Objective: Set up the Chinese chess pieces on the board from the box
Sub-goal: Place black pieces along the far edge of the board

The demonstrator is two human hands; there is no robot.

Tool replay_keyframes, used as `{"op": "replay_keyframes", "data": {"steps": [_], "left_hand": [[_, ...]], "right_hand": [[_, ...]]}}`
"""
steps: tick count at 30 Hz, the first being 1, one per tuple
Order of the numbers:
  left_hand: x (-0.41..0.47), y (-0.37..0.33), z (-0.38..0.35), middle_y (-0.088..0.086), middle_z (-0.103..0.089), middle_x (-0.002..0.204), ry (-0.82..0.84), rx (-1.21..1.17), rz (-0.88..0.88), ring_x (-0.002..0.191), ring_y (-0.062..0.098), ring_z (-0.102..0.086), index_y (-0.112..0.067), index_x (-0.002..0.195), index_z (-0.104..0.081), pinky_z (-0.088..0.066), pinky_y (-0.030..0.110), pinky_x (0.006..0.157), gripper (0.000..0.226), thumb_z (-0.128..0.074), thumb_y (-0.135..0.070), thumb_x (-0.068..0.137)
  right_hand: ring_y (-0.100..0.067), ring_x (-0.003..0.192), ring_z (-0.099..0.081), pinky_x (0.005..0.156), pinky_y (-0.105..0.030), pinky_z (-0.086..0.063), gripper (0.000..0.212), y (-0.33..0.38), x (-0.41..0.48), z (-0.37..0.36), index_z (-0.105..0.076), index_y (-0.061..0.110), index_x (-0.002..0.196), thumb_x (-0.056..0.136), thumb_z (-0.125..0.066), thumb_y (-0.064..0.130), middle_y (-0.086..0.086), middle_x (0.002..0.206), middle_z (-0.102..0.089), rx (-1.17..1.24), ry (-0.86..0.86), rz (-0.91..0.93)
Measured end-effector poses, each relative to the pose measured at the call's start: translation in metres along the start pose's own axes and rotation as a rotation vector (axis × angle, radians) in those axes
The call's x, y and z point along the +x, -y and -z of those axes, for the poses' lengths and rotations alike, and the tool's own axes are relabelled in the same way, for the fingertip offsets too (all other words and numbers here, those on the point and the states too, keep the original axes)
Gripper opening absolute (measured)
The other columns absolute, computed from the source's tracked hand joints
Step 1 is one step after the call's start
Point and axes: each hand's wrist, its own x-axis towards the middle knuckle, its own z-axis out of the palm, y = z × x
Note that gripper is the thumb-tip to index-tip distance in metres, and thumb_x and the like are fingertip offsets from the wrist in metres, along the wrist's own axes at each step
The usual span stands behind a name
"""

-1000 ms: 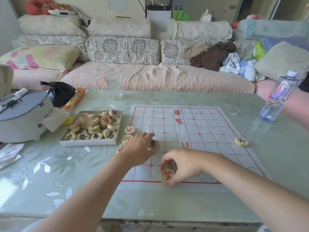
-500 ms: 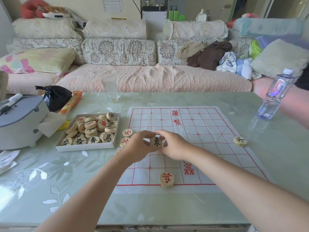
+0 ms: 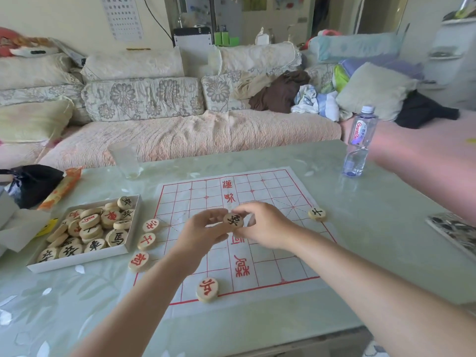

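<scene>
While both hands meet above the middle of the board (image 3: 283, 197), the black-marked piece (image 3: 233, 219) is pinched between them, lifted clear of the sheet. The left hand (image 3: 203, 233) curls its fingertips on one rim and the right hand (image 3: 265, 225) grips the other. The step looks like a hand-over, so one hand should have a firm hold before the other lets go. The character faces up, which helps in reading it first. Another black piece (image 3: 317, 214) lies at the board's right edge and red pieces (image 3: 146, 241) sit at the left edge beside the box (image 3: 82, 264), so this one probably belongs on the right. It is best set down flat on a line crossing, not slid, since the thin sheet may shift on the worktop (image 3: 386, 240).
</scene>
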Motion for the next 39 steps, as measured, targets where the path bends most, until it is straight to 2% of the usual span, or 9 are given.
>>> {"op": "replay_keyframes", "data": {"steps": [3, 10, 14, 20, 26, 30, 32, 36, 39], "left_hand": [[0.003, -0.002, -0.028, 0.007, -0.068, 0.105, -0.003, 0.034, -0.006, 0.088, 0.02, -0.069, -0.013, 0.106, -0.067, -0.057, 0.025, 0.077, 0.029, -0.076, -0.007, 0.079], [0.024, 0.004, -0.109, -0.015, -0.063, 0.109, 0.063, 0.524, -0.181, 0.089, 0.003, -0.062, -0.029, 0.125, -0.049, -0.051, 0.019, 0.062, 0.036, -0.059, -0.036, 0.092], [0.037, 0.017, -0.142, -0.007, -0.053, 0.129, 0.155, 0.976, -0.341, 0.121, 0.015, -0.046, -0.029, 0.134, -0.048, -0.043, 0.032, 0.098, 0.042, -0.055, -0.038, 0.093], [0.043, 0.027, -0.166, -0.004, -0.042, 0.139, 0.172, 1.239, -0.464, 0.129, 0.019, -0.034, -0.029, 0.14, -0.043, -0.029, 0.037, 0.107, 0.053, -0.049, -0.05, 0.091], [0.04, 0.04, -0.166, -0.006, -0.039, 0.137, 0.183, 1.257, -0.459, 0.125, 0.017, -0.033, -0.029, 0.137, -0.044, -0.029, 0.034, 0.105, 0.051, -0.046, -0.051, 0.091], [0.038, 0.046, -0.166, -0.006, -0.038, 0.138, 0.164, 1.245, -0.486, 0.126, 0.018, -0.033, -0.028, 0.138, -0.042, -0.029, 0.035, 0.107, 0.05, -0.043, -0.049, 0.093], [0.038, 0.046, -0.163, -0.006, -0.038, 0.139, 0.171, 1.209, -0.486, 0.127, 0.017, -0.032, -0.027, 0.14, -0.041, -0.029, 0.036, 0.108, 0.051, -0.044, -0.048, 0.093], [0.039, 0.037, -0.143, -0.006, -0.044, 0.136, 0.075, 1.132, -0.507, 0.126, 0.017, -0.037, -0.028, 0.139, -0.041, -0.031, 0.036, 0.106, 0.048, -0.045, -0.045, 0.094], [0.04, 0.027, -0.108, -0.006, -0.051, 0.129, -0.019, 1.1, -0.49, 0.121, 0.017, -0.043, -0.028, 0.135, -0.045, -0.038, 0.035, 0.1, 0.043, -0.046, -0.044, 0.094]], "right_hand": [[-0.002, 0.066, -0.053, 0.067, -0.022, -0.041, 0.044, -0.017, -0.014, 0.017, -0.064, 0.033, 0.121, 0.08, -0.08, 0.03, 0.015, 0.11, -0.063, 0.022, -0.05, -0.059], [-0.004, 0.073, -0.055, 0.068, -0.023, -0.042, 0.038, -0.068, -0.045, 0.075, -0.068, 0.03, 0.109, 0.074, -0.083, 0.032, 0.011, 0.098, -0.064, -0.007, -0.146, -0.24], [-0.012, 0.089, -0.064, 0.078, -0.027, -0.049, 0.035, -0.105, -0.064, 0.103, -0.067, 0.03, 0.107, 0.075, -0.08, 0.033, 0.012, 0.097, -0.068, -0.07, -0.208, -0.387], [-0.013, 0.092, -0.06, 0.074, -0.027, -0.045, 0.032, -0.134, -0.084, 0.115, -0.064, 0.029, 0.102, 0.074, -0.077, 0.037, 0.014, 0.094, -0.062, -0.233, -0.197, -0.456], [-0.012, 0.105, -0.055, 0.089, -0.03, -0.045, 0.045, -0.135, -0.082, 0.111, -0.061, 0.03, 0.114, 0.075, -0.076, 0.046, 0.01, 0.113, -0.05, -0.337, -0.144, -0.437], [-0.018, 0.104, -0.054, 0.081, -0.029, -0.039, 0.053, -0.121, -0.082, 0.112, -0.052, 0.031, 0.127, 0.079, -0.068, 0.047, 0.004, 0.119, -0.045, -0.456, -0.099, -0.473], [-0.018, 0.098, -0.053, 0.078, -0.03, -0.039, 0.05, -0.11, -0.08, 0.11, -0.051, 0.033, 0.127, 0.081, -0.063, 0.046, 0.005, 0.116, -0.042, -0.503, -0.117, -0.44], [-0.014, 0.11, -0.057, 0.093, -0.033, -0.045, 0.036, -0.082, -0.065, 0.095, -0.057, 0.033, 0.121, 0.086, -0.059, 0.043, 0.009, 0.119, -0.048, -0.443, -0.13, -0.325], [-0.012, 0.103, -0.055, 0.088, -0.031, -0.046, 0.029, -0.056, -0.047, 0.075, -0.06, 0.031, 0.118, 0.09, -0.058, 0.037, 0.013, 0.109, -0.056, -0.393, -0.107, -0.251]]}}
